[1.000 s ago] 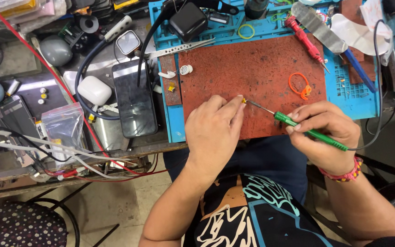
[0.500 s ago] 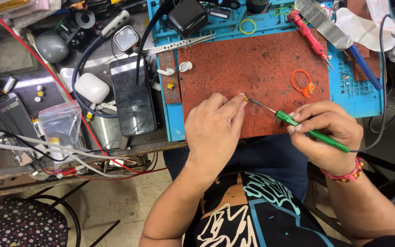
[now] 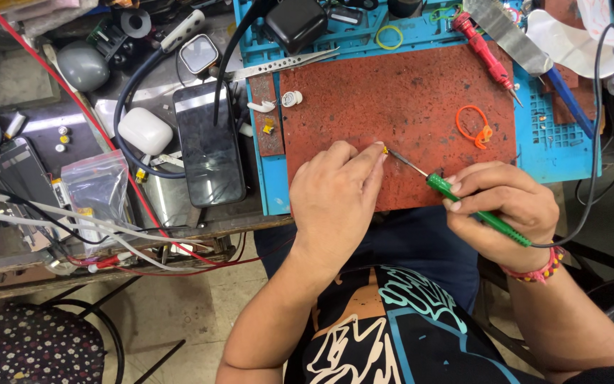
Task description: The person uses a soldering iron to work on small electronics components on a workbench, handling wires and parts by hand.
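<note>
Left hand lies knuckles-up on the red-brown work mat, fingers curled, index and thumb tips pinching a tiny yellow part at the mat's lower middle; the part is mostly covered by the fingertips and its shape cannot be made out. Right hand is closed around a green-handled screwdriver, a slim ribbed plastic grip with a thin bare metal shaft slanting up-left; the tip meets the yellow part. The mat is matte, pitted and speckled, set on a blue gridded tray with small moulded compartments. On the mat, well apart from the hands: an orange loop of thin band. Above it lies a red-handled tool, and a flat metal blade runs off the top edge. On the left strip of the tray lie steel tweezers, a white earbud and a yellow rubber ring. Left of the tray on the surface: a dark glossy phone face up, a white rounded case, a clear plastic bag, and tangled black, red and white cables crossing much of the clutter. A beaded bracelet circles the right wrist.
</note>
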